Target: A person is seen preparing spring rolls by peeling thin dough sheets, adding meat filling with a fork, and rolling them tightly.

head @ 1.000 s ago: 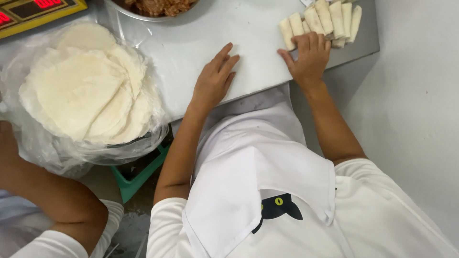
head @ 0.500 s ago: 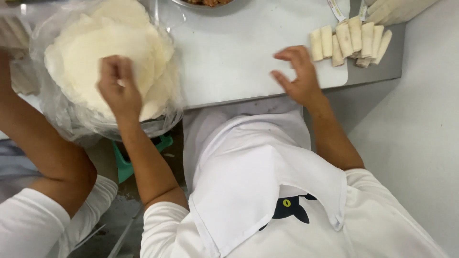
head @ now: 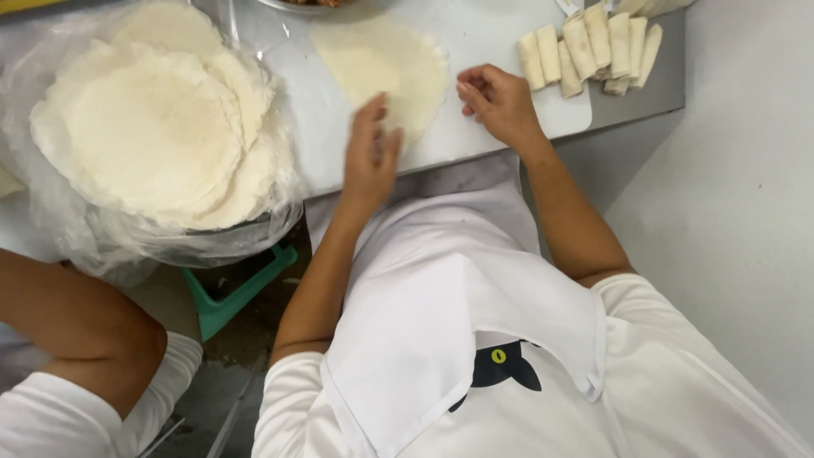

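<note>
Wrapper point(head: 381, 64): one round sheet, flat on the white board point(head: 509, 34), just in front of you, between your hands.
Left hand point(head: 371, 153): open, fingers together, tips on the wrapper's near edge; grips nothing.
Right hand point(head: 500, 102): fingers curled loosely at the wrapper's right edge; you look to be pinching or touching the rim, can't tell which.
Risk 1: sheet looks thin, so a hard tug with your right hand while the left pins it could tear it.
Risk 2: wrapper's near edge sits close to the board's front edge; slide it toward you and it may droop off.
Risk 3: a fold or crease if you press before it lies flat.
Stack point(head: 153, 127): pile of the same sheets in a clear plastic bag point(head: 102, 246), to your left, apart from the board.
Rolls point(head: 589, 47): row of finished rolls at the board's far right, just beyond your right hand; sweep right and you could knock them.
Bowl point(head: 318, 4): rim only, top edge, near the wrapper's far side; contents barely visible.
Other person: an arm point(head: 76, 314) and white sleeve at lower left, well clear of your hands.
Green frame point(head: 233, 297): below the bag, not in the way.
</note>
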